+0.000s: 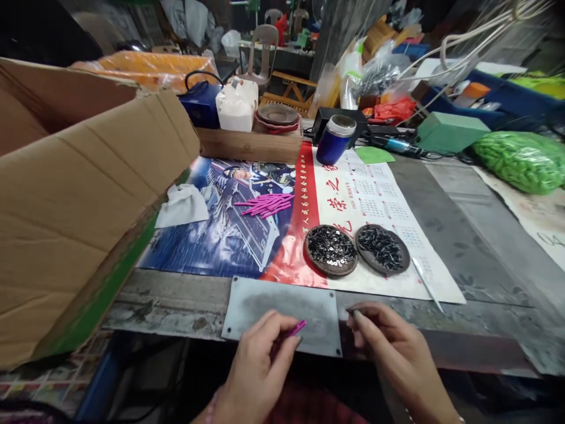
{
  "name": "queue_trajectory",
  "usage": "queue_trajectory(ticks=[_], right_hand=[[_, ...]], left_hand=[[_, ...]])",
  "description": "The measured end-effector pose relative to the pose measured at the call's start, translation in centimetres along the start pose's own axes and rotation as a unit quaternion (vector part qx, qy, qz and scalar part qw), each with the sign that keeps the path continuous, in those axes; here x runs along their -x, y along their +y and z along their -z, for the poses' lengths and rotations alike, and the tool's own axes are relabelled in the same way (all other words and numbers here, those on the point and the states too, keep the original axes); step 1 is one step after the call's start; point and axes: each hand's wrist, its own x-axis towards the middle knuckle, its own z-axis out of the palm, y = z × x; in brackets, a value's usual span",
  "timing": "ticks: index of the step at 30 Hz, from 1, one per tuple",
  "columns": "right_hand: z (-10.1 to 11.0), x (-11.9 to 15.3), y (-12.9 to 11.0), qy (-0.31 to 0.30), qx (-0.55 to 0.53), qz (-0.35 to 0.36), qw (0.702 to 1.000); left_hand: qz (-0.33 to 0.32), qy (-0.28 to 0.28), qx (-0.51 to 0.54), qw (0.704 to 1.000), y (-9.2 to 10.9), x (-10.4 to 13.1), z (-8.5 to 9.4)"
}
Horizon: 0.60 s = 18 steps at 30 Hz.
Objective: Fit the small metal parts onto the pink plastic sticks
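- Left hand (263,356) pinches a magenta stick (301,325), its long axis slanting, free end pointing forward-right.
- Right hand (392,341) pinches a small dark piece (350,310), its direction unclear.

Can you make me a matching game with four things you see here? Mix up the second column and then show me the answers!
Things:
1. Left hand
2. Loose pink sticks
3. Blue cup
4. White cloth

Matches:
A. in front of a black box
B. next to the big cardboard box
C. pinching something pink
D. heaped together on the poster

Right pairs: 1-C, 2-D, 3-A, 4-B
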Motion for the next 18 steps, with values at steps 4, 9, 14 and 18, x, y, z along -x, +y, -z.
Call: queue_trajectory(ticks=[4, 9, 14, 18], right_hand=[[1.3, -1.0, 0.1, 0.023, 0.131, 0.094, 0.987], [3.1, -3.6, 0.1, 0.041, 0.252, 0.214, 0.943], [3.9, -6.3, -0.6, 0.009, 0.307, 0.252, 0.918], [3.3, -8.2, -1.3, -0.038, 0.354, 0.280, 0.892]], left_hand=[[-0.065, 0.029, -0.031, 0.997, -0.7, -0.4, -0.1], [-0.103, 0.045, -0.057, 0.992, -1.6, -1.1, -0.1], [-0.099, 0.052, -0.047, 0.993, -1.9, -1.2, -0.4], [-0.067, 0.065, -0.031, 0.995, -1.7, -1.0, -0.6]])
